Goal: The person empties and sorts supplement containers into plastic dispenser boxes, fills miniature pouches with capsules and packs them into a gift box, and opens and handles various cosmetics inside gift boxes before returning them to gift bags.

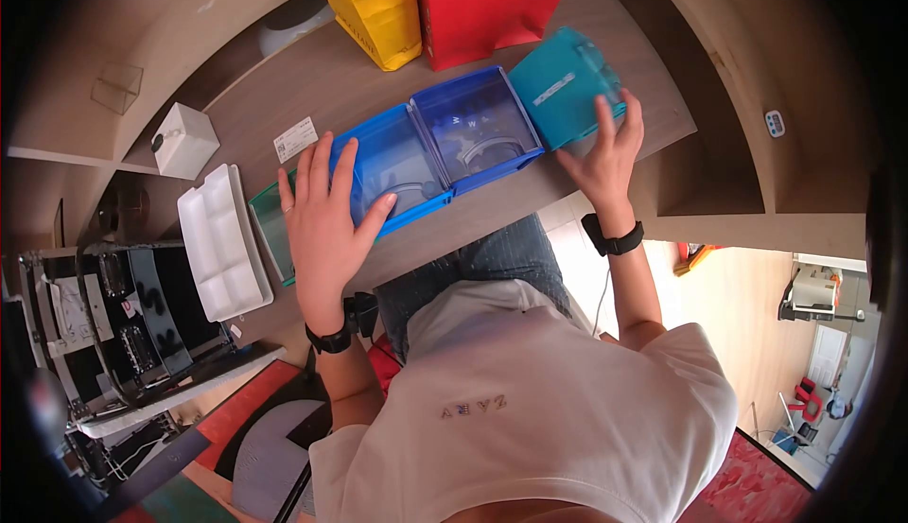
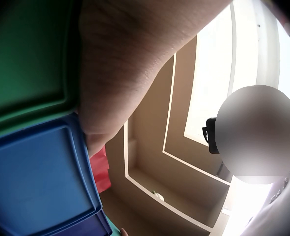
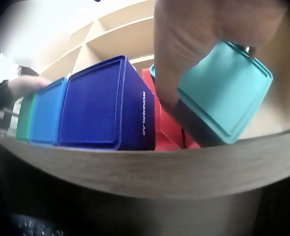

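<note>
Four boxes stand in a row on the desk. The left hand [image 1: 326, 225] lies with spread fingers over the green box [image 1: 274, 230] and the left edge of the light blue box [image 1: 392, 164]. Beside that is the dark blue box [image 1: 478, 126]. At the right, the teal box [image 1: 567, 88] stands at an angle, its near corner by the dark blue one. The right hand [image 1: 605, 149] holds the teal box between thumb and fingers. In the right wrist view the right hand [image 3: 204, 44] covers part of the teal box [image 3: 226, 88].
A white divided tray [image 1: 222, 244] and a white cube-shaped box [image 1: 186, 142] are at the left. Behind the row stand a yellow bag [image 1: 378, 12] and a red bag [image 1: 492, 3]. A printed card [image 1: 295, 139] lies behind the left hand. The desk's front edge [image 3: 184, 172] is close.
</note>
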`<act>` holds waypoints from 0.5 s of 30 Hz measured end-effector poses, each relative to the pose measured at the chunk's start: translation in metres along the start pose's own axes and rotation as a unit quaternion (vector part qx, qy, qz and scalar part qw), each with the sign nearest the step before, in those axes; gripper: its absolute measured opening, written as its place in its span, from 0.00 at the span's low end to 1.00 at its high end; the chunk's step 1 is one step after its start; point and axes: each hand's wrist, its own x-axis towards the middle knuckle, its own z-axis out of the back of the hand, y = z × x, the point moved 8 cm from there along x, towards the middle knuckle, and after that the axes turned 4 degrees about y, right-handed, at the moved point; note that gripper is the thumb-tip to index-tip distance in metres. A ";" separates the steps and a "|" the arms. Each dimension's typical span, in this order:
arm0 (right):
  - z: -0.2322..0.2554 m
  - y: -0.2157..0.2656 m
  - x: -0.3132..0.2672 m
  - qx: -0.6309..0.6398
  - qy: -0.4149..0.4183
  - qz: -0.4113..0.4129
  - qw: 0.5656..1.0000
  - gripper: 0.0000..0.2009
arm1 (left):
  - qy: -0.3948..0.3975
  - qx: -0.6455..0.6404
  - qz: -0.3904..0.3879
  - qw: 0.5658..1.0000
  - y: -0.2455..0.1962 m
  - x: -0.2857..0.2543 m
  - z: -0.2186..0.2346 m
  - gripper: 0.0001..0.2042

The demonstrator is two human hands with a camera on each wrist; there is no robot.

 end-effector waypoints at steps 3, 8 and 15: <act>-0.002 0.011 -0.007 -0.063 0.015 0.092 0.994 0.50 | -0.002 -0.003 0.001 1.000 0.000 0.000 0.001 0.35; -0.010 0.013 -0.016 -0.057 0.043 0.144 0.987 0.46 | 0.010 -0.002 0.008 1.000 0.001 -0.002 0.001 0.34; -0.025 0.025 -0.028 -0.042 0.049 0.234 0.970 0.42 | -0.004 0.002 0.000 1.000 0.000 -0.001 0.002 0.35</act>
